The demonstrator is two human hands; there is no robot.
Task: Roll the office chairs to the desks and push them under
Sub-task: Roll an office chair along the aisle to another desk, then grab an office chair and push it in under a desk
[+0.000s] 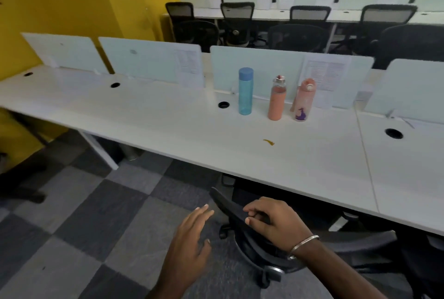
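Note:
A black office chair (249, 245) stands at the near edge of the long white desk (168, 128), its seat partly under the desktop. My right hand (271, 221) grips the top edge of the chair's backrest, fingers curled over it. My left hand (189, 238) hovers just left of the backrest with fingers straight, holding nothing. A second dark chair (389, 257) sits to the right, partly under the desk. Most of both chairs' seats and bases is hidden.
Three bottles stand on the desk: blue (245, 91), orange (276, 99) and pink (304, 100). Frosted divider panels (259, 70) line its back. Another dark chair base (21, 178) is at far left. More chairs and desks (264, 15) fill the room behind. Checkered carpet (79, 214) lies left.

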